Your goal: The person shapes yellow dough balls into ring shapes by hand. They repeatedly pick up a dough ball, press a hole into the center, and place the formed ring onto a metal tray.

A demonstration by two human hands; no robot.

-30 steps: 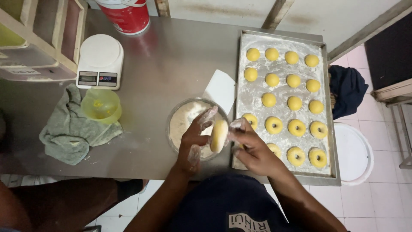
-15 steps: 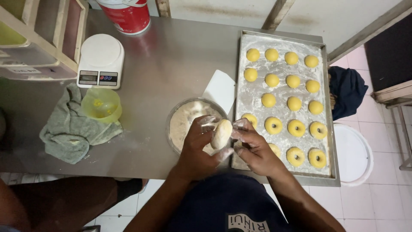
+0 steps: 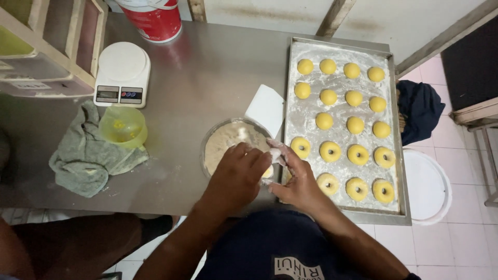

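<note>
Both hands meet at the table's near edge, at 6 o'clock of the steel table (image 3: 207,88). The left hand (image 3: 236,176) lies palm-down over a piece of yellow dough (image 3: 268,171), fingers curled over it; only a small sliver of the dough shows between the two hands. The right hand (image 3: 296,181) cups the same piece from the 3 o'clock side, its floured fingertips (image 3: 275,154) touching the left hand's fingers. Both hands are closed around the dough, which sits pressed between them just above the seam between bowl and tray.

At 11 o'clock of the hands, and partly under the left hand, stands a round flour bowl (image 3: 228,142), its contents pale and powdery. A white plastic scraper (image 3: 265,108) rests against the bowl's rim at 1 o'clock.

At 2 o'clock of the hands lies a floured baking tray (image 3: 311,93). It carries yellow dough balls (image 3: 328,96) in its far three rows and ring-shaped dough pieces (image 3: 358,154) with centre holes in its near two rows.

To 9 o'clock of the bowl, well apart, a yellow-green plastic cup (image 3: 123,126) sits on a crumpled grey-green cloth (image 3: 85,163). A white kitchen scale (image 3: 122,74) stands just beyond at 12 o'clock of the cup. A red bucket (image 3: 153,19) stands at the table's far edge.
</note>
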